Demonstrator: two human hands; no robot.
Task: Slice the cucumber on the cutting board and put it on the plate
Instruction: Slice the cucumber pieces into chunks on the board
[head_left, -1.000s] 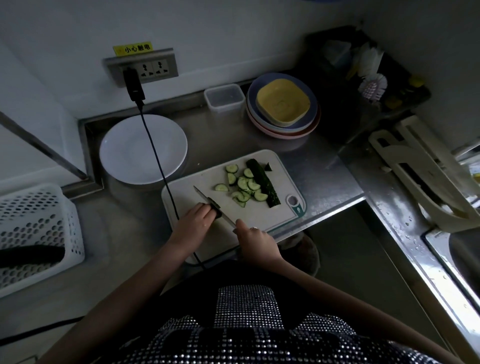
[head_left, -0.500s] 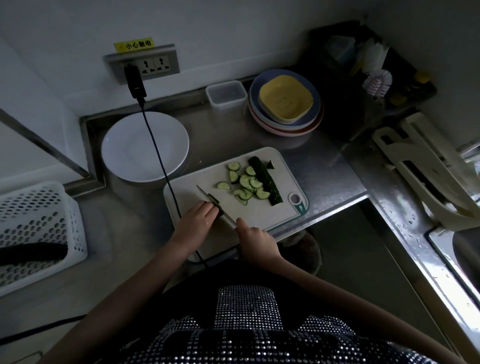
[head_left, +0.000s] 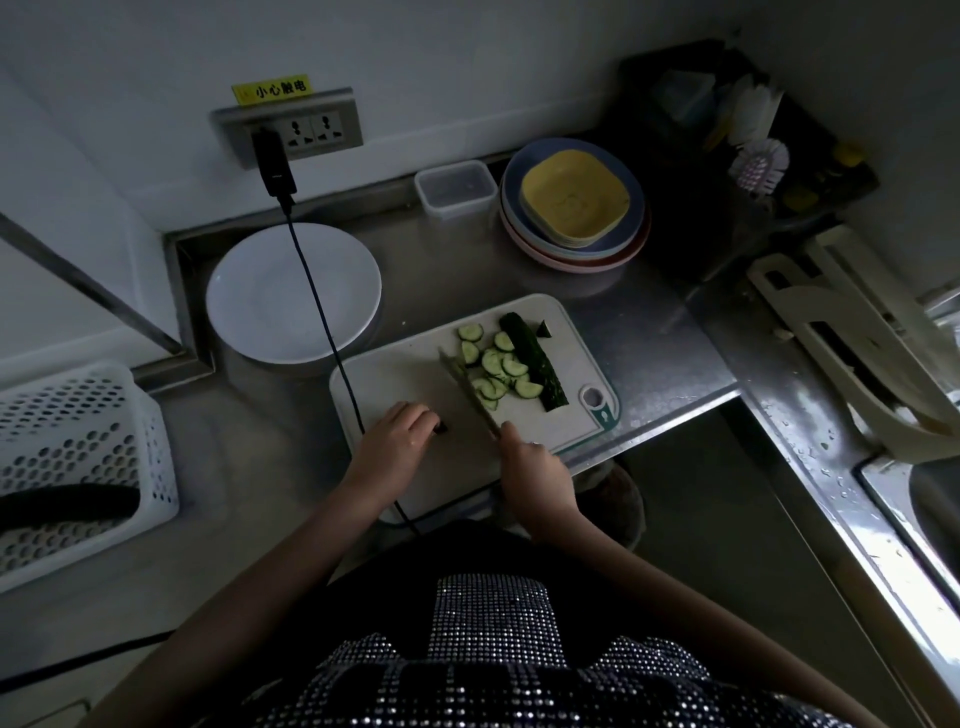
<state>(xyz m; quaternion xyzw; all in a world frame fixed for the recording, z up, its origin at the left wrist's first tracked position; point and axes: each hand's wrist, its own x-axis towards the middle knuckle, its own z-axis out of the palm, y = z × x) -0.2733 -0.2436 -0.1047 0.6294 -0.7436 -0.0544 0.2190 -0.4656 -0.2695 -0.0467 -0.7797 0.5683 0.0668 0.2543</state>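
Note:
A white cutting board (head_left: 415, 358) lies on the steel counter. On it sit several cucumber slices (head_left: 493, 364) beside a long dark cucumber half (head_left: 535, 361). My right hand (head_left: 530, 462) grips a knife (head_left: 467, 387) whose blade points away and touches the near slices. My left hand (head_left: 397, 439) rests on the board with fingers curled over a small dark cucumber end (head_left: 441, 427). An empty white plate (head_left: 293, 293) stands left of the board.
A black cable (head_left: 322, 312) runs from the wall plug across the plate and board's left edge. A clear tub (head_left: 456, 187) and stacked coloured plates (head_left: 574, 205) stand behind. A white basket (head_left: 78, 457) is at left, a sink (head_left: 914, 493) at right.
The knife has moved right, away from my left hand, and its blade now lies against the pile of slices. My left hand stayed near the board's front left.

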